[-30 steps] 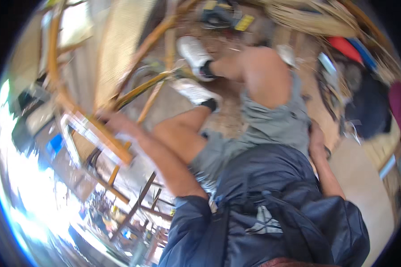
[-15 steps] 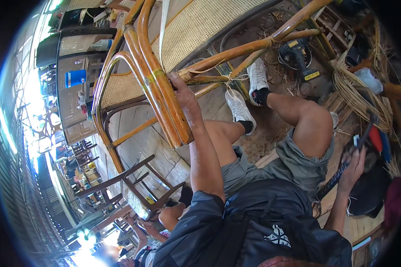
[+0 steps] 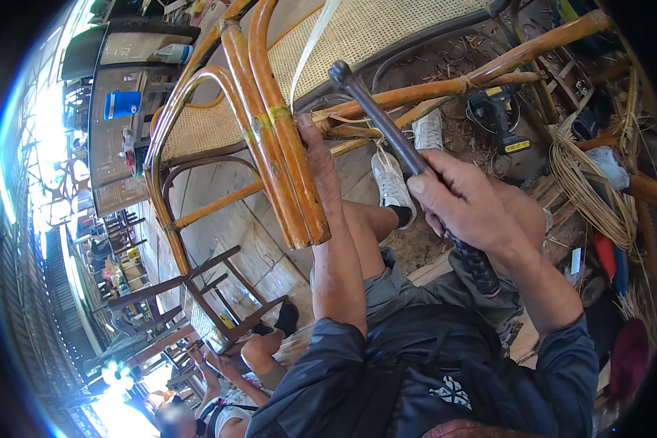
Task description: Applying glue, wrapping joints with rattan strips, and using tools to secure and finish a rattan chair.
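Observation:
My left hand (image 3: 318,157) is closed on the right side of a varnished rattan chair frame (image 3: 259,124), its thumb up beside a yellowish binding and its other fingers partly hidden. A pale flat strip (image 3: 308,55) runs down to the poles just above that thumb. My right hand (image 3: 463,197) grips a dark hammer (image 3: 390,131) at mid-shaft. Its rounded head points up and left, apart from the frame, over the crossing rattan poles; a black textured grip trails below my fist. Woven cane panels (image 3: 358,36) fill the chair beyond.
A cordless drill (image 3: 500,120) and a coil of rattan strips (image 3: 591,182) lie to the right. A dark wooden chair frame (image 3: 212,299) stands at lower left, near another person (image 3: 226,409). A blue container (image 3: 122,104) sits farther back on the left.
My right hand has come from the far right to the middle, bringing the hammer up in front of the frame. My left hand still holds the frame.

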Motion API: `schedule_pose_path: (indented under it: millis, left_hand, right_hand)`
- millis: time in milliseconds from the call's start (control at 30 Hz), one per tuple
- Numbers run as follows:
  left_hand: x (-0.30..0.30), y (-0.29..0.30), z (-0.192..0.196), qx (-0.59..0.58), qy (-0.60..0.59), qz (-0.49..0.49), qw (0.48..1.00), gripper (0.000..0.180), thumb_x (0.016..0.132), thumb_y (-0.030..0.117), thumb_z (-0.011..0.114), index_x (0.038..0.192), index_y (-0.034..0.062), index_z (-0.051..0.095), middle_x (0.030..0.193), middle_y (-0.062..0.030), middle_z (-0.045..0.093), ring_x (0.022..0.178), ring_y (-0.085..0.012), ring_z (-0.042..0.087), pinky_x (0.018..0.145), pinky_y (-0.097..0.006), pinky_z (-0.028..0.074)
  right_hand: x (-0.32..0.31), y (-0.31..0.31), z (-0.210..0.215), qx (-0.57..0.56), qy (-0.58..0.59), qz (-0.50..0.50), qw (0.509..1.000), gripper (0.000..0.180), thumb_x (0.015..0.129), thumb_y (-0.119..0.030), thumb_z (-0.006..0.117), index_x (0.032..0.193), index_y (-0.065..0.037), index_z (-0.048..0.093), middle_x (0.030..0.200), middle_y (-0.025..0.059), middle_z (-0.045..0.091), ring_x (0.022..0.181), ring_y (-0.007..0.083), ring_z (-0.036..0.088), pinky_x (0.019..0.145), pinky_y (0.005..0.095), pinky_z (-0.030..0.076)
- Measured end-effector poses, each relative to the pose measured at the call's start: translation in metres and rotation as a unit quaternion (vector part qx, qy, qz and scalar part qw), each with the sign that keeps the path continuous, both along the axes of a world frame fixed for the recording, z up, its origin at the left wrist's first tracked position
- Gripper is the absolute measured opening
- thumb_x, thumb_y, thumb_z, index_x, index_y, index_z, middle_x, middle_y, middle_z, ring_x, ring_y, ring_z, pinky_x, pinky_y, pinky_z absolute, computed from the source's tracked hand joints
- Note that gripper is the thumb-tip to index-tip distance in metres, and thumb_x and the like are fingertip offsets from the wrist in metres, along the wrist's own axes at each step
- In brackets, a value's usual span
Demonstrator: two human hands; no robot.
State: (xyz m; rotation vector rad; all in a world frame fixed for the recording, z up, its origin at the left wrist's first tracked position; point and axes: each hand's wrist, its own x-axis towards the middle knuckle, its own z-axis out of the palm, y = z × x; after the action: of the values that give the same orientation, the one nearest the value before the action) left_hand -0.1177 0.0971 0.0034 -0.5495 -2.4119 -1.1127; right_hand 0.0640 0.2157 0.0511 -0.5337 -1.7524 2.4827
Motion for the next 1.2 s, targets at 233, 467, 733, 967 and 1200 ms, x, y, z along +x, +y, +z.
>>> schedule_pose_path:
  millis: [233, 467, 733, 967, 1200]
  left_hand:
    - [0.010, 0.003, 0.017, 0.027, -0.040, 0.000, 0.999, 0.033, 0.088, 0.034, 0.054, 0.092, 0.0010, 0.059, 0.073, -0.0062, 0.057, 0.068, -0.0162, 0.052, 0.061, -0.033, 0.041]
    - [0.008, 0.001, 0.011, 0.020, -0.051, 0.013, 0.998, 0.030, 0.088, 0.030, 0.055, 0.092, 0.0011, 0.059, 0.075, -0.0066, 0.058, 0.068, -0.0156, 0.052, 0.061, -0.032, 0.041]
    - [0.008, 0.004, 0.009, 0.039, -0.019, -0.015, 0.999, 0.030, 0.089, 0.030, 0.055, 0.093, 0.0009, 0.059, 0.072, -0.0057, 0.058, 0.065, -0.0155, 0.053, 0.058, -0.033, 0.041]
    - [-0.003, -0.006, -0.003, -0.007, -0.005, -0.002, 1.000, 0.028, 0.089, 0.028, 0.054, 0.093, 0.0012, 0.059, 0.071, -0.0059, 0.058, 0.064, -0.0143, 0.053, 0.058, -0.030, 0.041]
    - [-0.001, -0.005, 0.001, -0.008, -0.017, -0.016, 1.000, 0.029, 0.089, 0.030, 0.053, 0.092, 0.0012, 0.059, 0.071, -0.0062, 0.058, 0.065, -0.0161, 0.053, 0.059, -0.031, 0.041]
  right_hand:
    - [-0.022, -0.005, -0.003, 0.105, -0.001, 0.034, 0.994, 0.028, 0.091, -0.024, 0.044, 0.089, 0.004, 0.049, 0.055, 0.0119, 0.049, 0.045, 0.0168, 0.049, 0.044, 0.0326, 0.040]
    - [-0.025, -0.005, 0.016, 0.126, -0.023, 0.002, 0.992, 0.031, 0.092, -0.025, 0.044, 0.090, 0.005, 0.049, 0.055, 0.0165, 0.051, 0.048, 0.0244, 0.053, 0.047, 0.0365, 0.042]
    - [-0.020, -0.004, 0.014, 0.127, -0.037, 0.004, 0.991, 0.030, 0.092, -0.024, 0.044, 0.091, 0.005, 0.049, 0.059, 0.0197, 0.053, 0.053, 0.0287, 0.056, 0.052, 0.0378, 0.044]
    - [-0.029, -0.009, 0.003, 0.216, -0.040, 0.061, 0.974, 0.031, 0.091, -0.024, 0.043, 0.091, 0.006, 0.049, 0.063, 0.0206, 0.054, 0.057, 0.0330, 0.057, 0.055, 0.0387, 0.045]
    - [-0.028, -0.014, 0.003, 0.148, -0.022, 0.013, 0.989, 0.027, 0.090, -0.022, 0.046, 0.090, 0.004, 0.050, 0.064, 0.0227, 0.054, 0.059, 0.0329, 0.057, 0.056, 0.0388, 0.044]
